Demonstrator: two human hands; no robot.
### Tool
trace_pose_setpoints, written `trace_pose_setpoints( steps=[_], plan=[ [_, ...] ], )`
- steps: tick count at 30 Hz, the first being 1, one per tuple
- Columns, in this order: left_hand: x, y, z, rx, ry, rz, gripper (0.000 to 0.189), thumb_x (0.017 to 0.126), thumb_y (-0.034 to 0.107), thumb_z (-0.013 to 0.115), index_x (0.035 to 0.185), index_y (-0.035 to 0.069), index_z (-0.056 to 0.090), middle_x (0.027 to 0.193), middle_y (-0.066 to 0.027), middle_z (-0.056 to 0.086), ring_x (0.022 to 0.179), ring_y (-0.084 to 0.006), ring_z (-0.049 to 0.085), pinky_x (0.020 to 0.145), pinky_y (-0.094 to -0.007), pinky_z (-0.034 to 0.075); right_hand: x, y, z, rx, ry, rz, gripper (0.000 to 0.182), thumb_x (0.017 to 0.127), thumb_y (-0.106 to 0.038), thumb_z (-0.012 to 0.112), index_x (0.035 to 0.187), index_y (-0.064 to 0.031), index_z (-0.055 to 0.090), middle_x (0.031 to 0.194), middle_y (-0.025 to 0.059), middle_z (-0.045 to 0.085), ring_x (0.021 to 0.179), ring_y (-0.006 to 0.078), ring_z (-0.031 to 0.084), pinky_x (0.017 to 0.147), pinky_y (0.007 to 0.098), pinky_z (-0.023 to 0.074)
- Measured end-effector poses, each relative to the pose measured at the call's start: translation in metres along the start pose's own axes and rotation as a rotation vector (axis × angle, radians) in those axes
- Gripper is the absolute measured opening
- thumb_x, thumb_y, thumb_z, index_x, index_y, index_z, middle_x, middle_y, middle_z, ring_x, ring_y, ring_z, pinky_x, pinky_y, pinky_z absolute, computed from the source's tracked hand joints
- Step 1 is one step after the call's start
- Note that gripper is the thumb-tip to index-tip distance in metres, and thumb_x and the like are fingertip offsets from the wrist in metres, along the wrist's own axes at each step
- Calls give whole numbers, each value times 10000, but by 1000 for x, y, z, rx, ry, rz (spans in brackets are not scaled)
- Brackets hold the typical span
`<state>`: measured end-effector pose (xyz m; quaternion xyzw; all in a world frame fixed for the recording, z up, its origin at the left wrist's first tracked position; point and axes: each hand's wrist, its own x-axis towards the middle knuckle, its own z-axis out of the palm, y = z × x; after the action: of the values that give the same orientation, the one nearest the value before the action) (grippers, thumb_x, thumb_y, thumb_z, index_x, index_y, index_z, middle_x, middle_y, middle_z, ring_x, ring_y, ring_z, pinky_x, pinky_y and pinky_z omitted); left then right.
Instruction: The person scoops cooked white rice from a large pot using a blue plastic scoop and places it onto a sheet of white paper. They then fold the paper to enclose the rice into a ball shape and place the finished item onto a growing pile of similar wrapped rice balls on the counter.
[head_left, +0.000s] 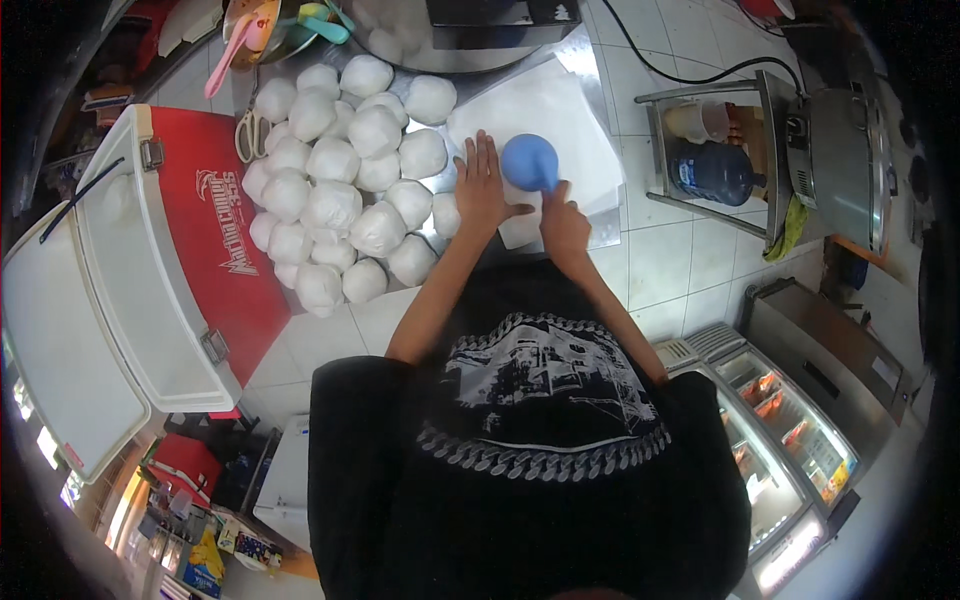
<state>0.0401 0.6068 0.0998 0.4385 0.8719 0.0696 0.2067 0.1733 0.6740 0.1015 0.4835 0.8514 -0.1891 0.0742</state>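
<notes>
On a stack of white paper sheets, my left hand lies palm down with its fingers straight and thumb spread. My right hand grips the short handle of a round blue plastic scoop, just right of the left fingers. Whether anything lies under or inside the scoop cannot be told. Close to my left hand is a heap of round bundles in white wrapping, resting on the metal tabletop.
An open red-and-white cooler stands left of the bundles. Scissors and a bowl with pink and teal utensils sit at the far left. A large metal basin is behind. A metal stand holds a water bottle at right.
</notes>
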Motion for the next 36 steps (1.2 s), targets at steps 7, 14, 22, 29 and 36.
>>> trace_pose_setpoints(
  steps=[7,14,22,29,36],
  plan=[
    [-6,-4,17,-25,31,-30,1358,458,705,705,1425,-38,108,1508,-174,100,1398,-317,86,1084,-483,184,12,2,34,-306,55,-10,209,893,-187,470,978,-34,356,680,198,593,573,353,634,475,429,523],
    [-1,-6,23,-9,61,-28,1379,462,743,676,1426,-47,86,1512,-177,71,1401,-319,52,1090,-479,176,18,0,32,-363,103,10,222,889,-179,474,967,-18,342,669,203,591,568,341,639,468,401,530],
    [0,-5,14,38,-29,-40,1424,450,765,670,1422,-63,39,1513,-187,30,1402,-325,23,1096,-484,159,20,-8,14,-236,24,20,263,882,-177,486,1019,-17,327,721,230,613,633,388,640,543,447,524],
    [-25,0,-14,-84,168,37,1173,588,702,644,1425,18,189,1485,-169,185,1353,-364,208,1030,-551,248,-4,-9,-54,418,134,-117,349,909,-209,490,1099,30,319,777,299,587,716,466,587,603,536,454],
    [-69,-40,45,243,208,107,512,792,361,597,1235,130,484,1284,-92,442,1178,-254,413,910,-541,364,57,-145,-254,97,873,-878,459,853,-311,600,1139,20,462,1044,255,551,906,415,545,698,482,419]
  ],
)
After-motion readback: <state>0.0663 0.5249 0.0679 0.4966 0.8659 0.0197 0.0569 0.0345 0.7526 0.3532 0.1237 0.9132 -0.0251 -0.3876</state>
